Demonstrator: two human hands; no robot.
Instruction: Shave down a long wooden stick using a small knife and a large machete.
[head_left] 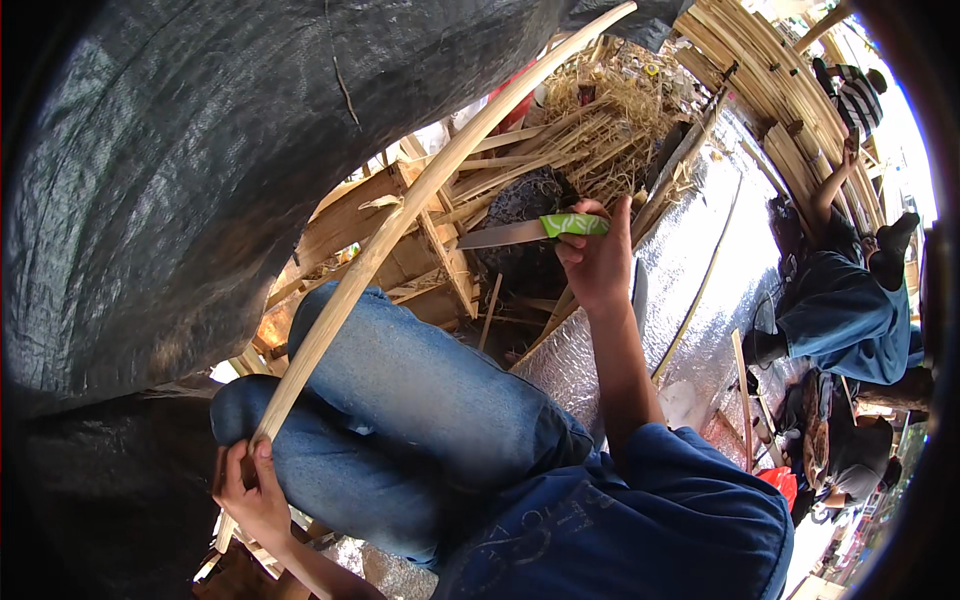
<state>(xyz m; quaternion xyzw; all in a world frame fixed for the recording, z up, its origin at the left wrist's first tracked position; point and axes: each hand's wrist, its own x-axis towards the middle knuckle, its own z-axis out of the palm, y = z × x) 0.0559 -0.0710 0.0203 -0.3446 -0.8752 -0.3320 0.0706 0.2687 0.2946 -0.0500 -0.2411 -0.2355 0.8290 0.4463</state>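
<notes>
A long pale wooden stick [372, 255] slants across my jeans from the lower left to the top of the view. My left hand [252, 495] is closed around its lower end. Partway up the stick a curled shaving [383, 202] stands out from the wood. My right hand [598, 262] grips the green patterned handle of a knife [510, 234]. Its blade points left toward the stick, with a gap between blade and wood.
Black plastic sheeting [180, 180] hangs at the left. Wood strips and shavings [620, 120] are heaped beyond my knees. Silver foil matting [700, 270] lies to the right, where another person [845, 310] sits. Stacked planks [760, 80] stand at the upper right, near a person in stripes [857, 105].
</notes>
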